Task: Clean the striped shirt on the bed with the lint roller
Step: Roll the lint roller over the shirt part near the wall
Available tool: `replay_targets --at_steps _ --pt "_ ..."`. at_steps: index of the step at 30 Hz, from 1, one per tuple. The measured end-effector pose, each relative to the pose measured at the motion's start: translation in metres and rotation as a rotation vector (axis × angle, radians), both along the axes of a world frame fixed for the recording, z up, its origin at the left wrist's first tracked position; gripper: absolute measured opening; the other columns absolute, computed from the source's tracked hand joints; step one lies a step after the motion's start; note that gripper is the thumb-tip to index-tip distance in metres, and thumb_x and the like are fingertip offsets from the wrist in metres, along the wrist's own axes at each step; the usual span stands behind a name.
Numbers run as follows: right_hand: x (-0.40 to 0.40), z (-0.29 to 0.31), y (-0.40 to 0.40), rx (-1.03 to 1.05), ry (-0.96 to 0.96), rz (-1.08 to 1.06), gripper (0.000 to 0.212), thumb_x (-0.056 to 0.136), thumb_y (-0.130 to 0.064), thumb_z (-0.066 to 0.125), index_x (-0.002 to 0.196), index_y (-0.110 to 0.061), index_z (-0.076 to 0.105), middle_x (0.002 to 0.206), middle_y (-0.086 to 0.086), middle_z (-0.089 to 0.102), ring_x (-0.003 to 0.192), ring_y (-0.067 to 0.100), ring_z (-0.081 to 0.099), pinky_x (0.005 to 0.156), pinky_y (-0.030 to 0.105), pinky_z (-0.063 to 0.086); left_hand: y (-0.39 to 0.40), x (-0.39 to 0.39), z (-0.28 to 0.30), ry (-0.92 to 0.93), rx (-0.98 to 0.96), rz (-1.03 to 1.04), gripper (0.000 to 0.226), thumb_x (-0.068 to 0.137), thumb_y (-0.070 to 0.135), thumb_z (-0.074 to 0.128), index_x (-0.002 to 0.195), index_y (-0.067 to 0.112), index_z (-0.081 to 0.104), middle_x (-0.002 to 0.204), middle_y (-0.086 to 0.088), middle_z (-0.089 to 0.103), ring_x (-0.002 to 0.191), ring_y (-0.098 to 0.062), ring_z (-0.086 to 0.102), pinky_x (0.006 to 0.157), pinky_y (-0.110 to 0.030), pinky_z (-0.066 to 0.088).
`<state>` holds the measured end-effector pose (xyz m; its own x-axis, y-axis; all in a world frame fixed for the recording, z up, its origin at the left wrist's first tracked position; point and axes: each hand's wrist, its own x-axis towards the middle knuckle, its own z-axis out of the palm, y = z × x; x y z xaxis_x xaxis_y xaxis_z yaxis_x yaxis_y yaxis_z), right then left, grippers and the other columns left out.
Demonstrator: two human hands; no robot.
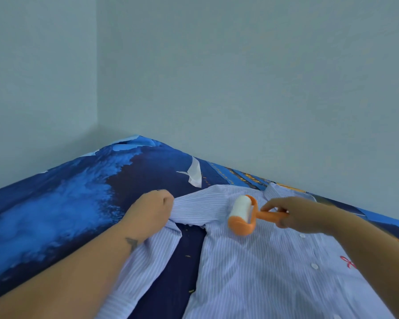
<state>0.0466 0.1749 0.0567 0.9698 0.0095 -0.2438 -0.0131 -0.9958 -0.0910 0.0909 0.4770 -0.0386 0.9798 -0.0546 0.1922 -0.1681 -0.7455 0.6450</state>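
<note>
A pale blue striped shirt [258, 268] with white buttons lies spread on the bed, its left sleeve stretched toward the lower left. My left hand [148, 212] grips the sleeve near the shoulder seam with curled fingers. My right hand [295, 214] holds the orange handle of the lint roller [241, 215]. The roller's white drum rests on the shirt's upper chest, just below the collar.
The bed [62, 203] has a dark and bright blue printed cover and fills a corner between two pale walls [240, 77]. A small red embroidered mark [348, 261] sits on the shirt's right chest.
</note>
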Motion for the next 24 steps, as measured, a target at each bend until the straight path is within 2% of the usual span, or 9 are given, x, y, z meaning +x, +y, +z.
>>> replay_targets --at_steps 3,6,8,10,12,14,18,20,24 --pt "-0.019 0.000 -0.005 0.186 -0.032 -0.109 0.021 0.094 -0.017 0.050 0.112 -0.022 0.059 0.082 -0.004 0.065 0.058 -0.001 0.058 0.056 0.016 0.043 0.014 -0.002 0.016 -0.015 -0.220 0.127 0.031 0.097 0.019 0.032 0.106 0.020 0.062 0.102 0.005 0.061 0.094 -0.016 0.060 0.084 -0.033 0.046" --pt "-0.031 -0.005 0.005 0.417 -0.112 -0.174 0.018 0.086 -0.009 0.053 0.100 -0.016 0.062 0.071 0.004 0.063 0.058 0.013 0.060 0.061 0.031 0.051 0.033 -0.004 0.022 0.028 -0.005 0.162 0.028 0.092 0.009 0.038 0.091 0.020 0.063 0.091 0.006 0.056 0.089 -0.020 0.057 0.077 -0.029 0.045" --pt "-0.037 -0.011 0.025 0.461 -0.150 -0.167 0.012 0.082 -0.009 0.058 0.092 -0.016 0.060 0.065 0.002 0.060 0.054 0.014 0.056 0.054 0.028 0.049 0.041 -0.008 0.018 0.129 0.184 0.149 0.029 0.090 0.012 0.041 0.069 0.017 0.060 0.079 0.001 0.058 0.076 -0.023 0.054 0.067 -0.028 0.043" --pt "-0.042 -0.019 0.054 0.523 -0.141 -0.136 0.010 0.081 -0.010 0.063 0.086 -0.015 0.055 0.064 0.003 0.058 0.052 0.014 0.054 0.052 0.027 0.046 0.046 -0.014 0.010 0.222 0.294 0.159 0.032 0.094 0.033 0.042 0.081 0.017 0.066 0.095 -0.004 0.063 0.092 -0.027 0.057 0.078 -0.034 0.047" --pt "-0.044 -0.027 0.082 0.580 -0.106 -0.105 0.013 0.082 -0.012 0.064 0.084 -0.015 0.051 0.067 0.004 0.057 0.052 0.014 0.053 0.053 0.027 0.045 0.046 -0.019 0.001 0.275 0.317 0.189 0.034 0.094 0.045 0.039 0.098 0.019 0.061 0.113 -0.007 0.052 0.112 -0.032 0.046 0.091 -0.040 0.044" --pt "-0.044 -0.030 0.103 0.629 -0.089 -0.088 0.014 0.084 -0.016 0.064 0.086 -0.015 0.050 0.073 0.004 0.057 0.055 0.014 0.055 0.055 0.028 0.047 0.043 -0.026 -0.001 0.246 0.299 0.172 0.025 0.096 0.039 0.036 0.095 0.019 0.051 0.112 -0.007 0.050 0.110 -0.030 0.044 0.089 -0.040 0.044" --pt "-0.035 -0.021 0.112 0.716 -0.184 -0.102 0.020 0.086 -0.019 0.061 0.103 -0.019 0.050 0.084 0.006 0.059 0.061 0.016 0.060 0.057 0.031 0.051 0.045 -0.028 0.012 0.068 0.065 0.145 0.015 0.099 0.025 0.038 0.097 0.013 0.048 0.087 -0.002 0.054 0.075 -0.018 0.050 0.064 -0.031 0.038" --pt "-0.032 -0.014 0.105 0.744 -0.236 -0.121 0.023 0.089 -0.024 0.059 0.110 -0.023 0.051 0.087 0.005 0.060 0.060 0.016 0.062 0.053 0.029 0.051 0.052 -0.024 0.022 -0.018 0.065 0.148 0.014 0.099 0.024 0.040 0.099 0.015 0.050 0.089 -0.002 0.057 0.079 -0.019 0.053 0.064 -0.030 0.038" --pt "-0.025 -0.006 0.083 0.645 -0.264 -0.136 0.014 0.093 -0.028 0.053 0.105 -0.023 0.057 0.086 0.003 0.064 0.063 0.013 0.063 0.058 0.027 0.050 0.063 -0.008 0.047 -0.129 0.112 0.153 0.023 0.097 0.028 0.042 0.090 0.016 0.061 0.088 0.003 0.062 0.086 -0.021 0.059 0.071 -0.033 0.044"
